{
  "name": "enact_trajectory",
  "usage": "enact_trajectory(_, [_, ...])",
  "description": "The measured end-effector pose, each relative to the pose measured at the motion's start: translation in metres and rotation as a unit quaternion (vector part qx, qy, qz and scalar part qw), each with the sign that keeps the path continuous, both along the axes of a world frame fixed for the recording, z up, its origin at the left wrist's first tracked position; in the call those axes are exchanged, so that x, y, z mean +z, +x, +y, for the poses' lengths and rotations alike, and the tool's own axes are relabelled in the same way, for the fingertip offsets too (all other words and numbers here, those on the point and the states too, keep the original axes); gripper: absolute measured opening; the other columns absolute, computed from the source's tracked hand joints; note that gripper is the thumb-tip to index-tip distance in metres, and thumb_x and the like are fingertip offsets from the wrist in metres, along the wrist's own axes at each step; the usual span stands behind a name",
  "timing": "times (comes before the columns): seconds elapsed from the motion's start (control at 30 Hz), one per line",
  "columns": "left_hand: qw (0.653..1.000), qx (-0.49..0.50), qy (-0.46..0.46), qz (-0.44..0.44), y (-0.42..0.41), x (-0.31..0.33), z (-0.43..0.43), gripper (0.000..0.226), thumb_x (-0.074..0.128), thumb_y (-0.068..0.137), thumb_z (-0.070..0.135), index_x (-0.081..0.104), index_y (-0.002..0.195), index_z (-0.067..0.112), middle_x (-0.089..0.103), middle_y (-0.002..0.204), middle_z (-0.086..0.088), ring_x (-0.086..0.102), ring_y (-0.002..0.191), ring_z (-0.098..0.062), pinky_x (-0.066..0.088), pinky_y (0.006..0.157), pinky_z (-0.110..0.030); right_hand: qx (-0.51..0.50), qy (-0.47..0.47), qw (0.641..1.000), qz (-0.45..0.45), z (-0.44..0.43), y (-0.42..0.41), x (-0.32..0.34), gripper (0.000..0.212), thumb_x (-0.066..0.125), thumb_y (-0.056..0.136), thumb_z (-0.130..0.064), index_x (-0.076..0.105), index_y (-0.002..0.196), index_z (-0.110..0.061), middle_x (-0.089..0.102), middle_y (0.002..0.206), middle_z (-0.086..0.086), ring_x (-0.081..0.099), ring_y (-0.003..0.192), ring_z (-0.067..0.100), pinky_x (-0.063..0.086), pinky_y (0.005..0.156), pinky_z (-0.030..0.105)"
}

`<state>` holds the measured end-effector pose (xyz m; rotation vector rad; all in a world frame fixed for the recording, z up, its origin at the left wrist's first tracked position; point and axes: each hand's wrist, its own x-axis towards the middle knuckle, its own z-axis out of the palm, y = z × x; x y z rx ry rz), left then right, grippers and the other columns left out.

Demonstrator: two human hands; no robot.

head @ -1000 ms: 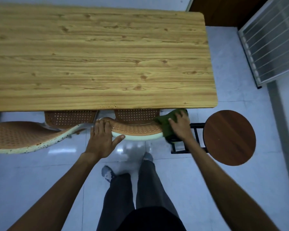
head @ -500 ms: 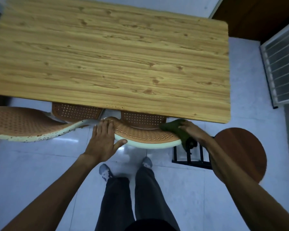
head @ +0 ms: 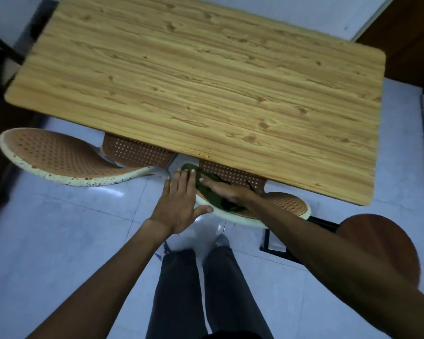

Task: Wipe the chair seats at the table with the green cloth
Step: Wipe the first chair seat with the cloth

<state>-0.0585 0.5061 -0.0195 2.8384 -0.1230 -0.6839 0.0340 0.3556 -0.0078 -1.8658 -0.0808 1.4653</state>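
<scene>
My right hand [head: 227, 192] lies flat, fingers stretched out, pressing the dark green cloth [head: 209, 192] onto the left part of the perforated orange chair with its pale rim [head: 287, 205], near the light wood-grain worktop [head: 206, 89]. My left hand [head: 181, 204] rests open just beside it, fingers together on the chair's left edge, thumb spread under the rim. A second perforated orange chair [head: 59, 157] stands to the left, and a round brown stool [head: 382, 243] sits at the right, on the pale tiled floor [head: 59, 236]
</scene>
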Motion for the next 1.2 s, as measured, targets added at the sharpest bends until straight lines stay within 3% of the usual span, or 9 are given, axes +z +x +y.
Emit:
enact_trajectory(0.1, [1.0,0.0,-0.001,-0.009,0.001,-0.002,0.0,0.111,0.004,0.078,0.083,0.005,0.153,0.002,0.01,0.162,-0.02,0.007,0.15,-0.036,0.015,0.12,-0.055,-0.092,-0.1,0.99,-0.026,-0.014,0.007,-0.011,0.069,0.048,0.097,-0.051,0.03,0.149,-0.009,0.03,0.155,0.015,0.032,0.139,0.032,0.025,0.107,0.033])
enact_trajectory(0.23, [1.0,-0.002,-0.006,-0.025,-0.001,-0.001,0.001,0.109,0.008,0.081,0.082,0.011,0.153,0.001,0.017,0.16,-0.021,0.014,0.149,-0.037,0.02,0.118,-0.056,-0.19,-0.175,0.966,0.007,-0.083,0.01,-0.032,0.04,0.061,0.095,-0.019,0.052,0.131,-0.002,0.052,0.14,0.017,0.051,0.119,0.03,0.037,0.091,0.031])
enact_trajectory(0.37, [0.999,-0.002,-0.005,-0.032,-0.001,0.0,0.0,0.107,0.009,0.082,0.081,0.014,0.152,0.0,0.02,0.159,-0.022,0.016,0.148,-0.037,0.02,0.117,-0.057,0.018,-0.253,0.966,0.04,-0.102,0.027,-0.015,0.063,0.04,0.102,-0.048,0.03,0.152,-0.01,0.032,0.158,0.009,0.036,0.14,0.028,0.031,0.103,0.031])
enact_trajectory(0.57, [1.0,0.003,-0.012,-0.018,0.0,0.004,-0.001,0.109,0.01,0.082,0.082,0.011,0.152,-0.001,0.018,0.159,-0.024,0.014,0.148,-0.039,0.018,0.116,-0.057,0.292,-0.113,0.947,-0.078,-0.134,0.003,0.008,0.06,0.017,0.098,-0.066,0.009,0.153,-0.044,0.005,0.164,-0.012,0.004,0.151,0.016,0.001,0.119,0.046])
enact_trajectory(0.7, [1.0,0.006,-0.015,-0.018,-0.002,0.001,-0.001,0.11,0.011,0.082,0.082,0.009,0.153,-0.002,0.016,0.159,-0.025,0.014,0.148,-0.04,0.02,0.117,-0.056,0.252,-0.052,0.963,-0.085,-0.09,-0.014,0.002,0.067,0.014,0.093,-0.073,-0.001,0.153,-0.046,-0.006,0.164,-0.014,-0.008,0.151,0.016,0.0,0.119,0.057])
enact_trajectory(0.87, [1.0,0.008,-0.018,-0.025,-0.002,-0.006,0.0,0.109,0.015,0.083,0.083,0.006,0.153,0.0,0.012,0.16,-0.025,0.011,0.149,-0.039,0.02,0.118,-0.054,0.061,0.036,0.997,0.006,-0.008,0.003,-0.014,0.067,0.021,0.102,-0.056,0.007,0.157,-0.022,0.004,0.165,0.005,0.008,0.151,0.027,0.01,0.121,0.049])
enact_trajectory(1.03, [1.0,0.001,-0.005,-0.018,-0.001,-0.004,-0.001,0.11,0.011,0.082,0.083,0.009,0.153,-0.001,0.017,0.159,-0.025,0.017,0.148,-0.039,0.022,0.116,-0.057,-0.048,-0.216,0.975,-0.022,-0.053,0.018,-0.062,0.077,0.056,0.09,-0.058,0.036,0.148,-0.012,0.034,0.156,0.012,0.038,0.136,0.034,0.029,0.114,0.042])
enact_trajectory(1.13, [1.0,-0.003,-0.007,-0.015,0.0,-0.002,-0.002,0.111,0.009,0.08,0.083,0.009,0.153,-0.001,0.016,0.159,-0.025,0.014,0.148,-0.038,0.02,0.117,-0.056,0.034,-0.235,0.971,0.035,-0.099,0.028,-0.064,0.063,0.054,0.096,-0.047,0.04,0.145,-0.01,0.038,0.154,0.011,0.041,0.135,0.032,0.032,0.112,0.038])
enact_trajectory(1.2, [1.0,0.001,-0.008,-0.015,0.0,-0.001,-0.002,0.112,0.007,0.079,0.083,0.008,0.153,-0.001,0.015,0.16,-0.024,0.012,0.149,-0.037,0.018,0.118,-0.056,0.093,-0.2,0.975,-0.007,-0.116,0.028,-0.05,0.074,0.049,0.093,-0.061,0.033,0.151,-0.018,0.031,0.159,0.006,0.035,0.14,0.029,0.031,0.114,0.043])
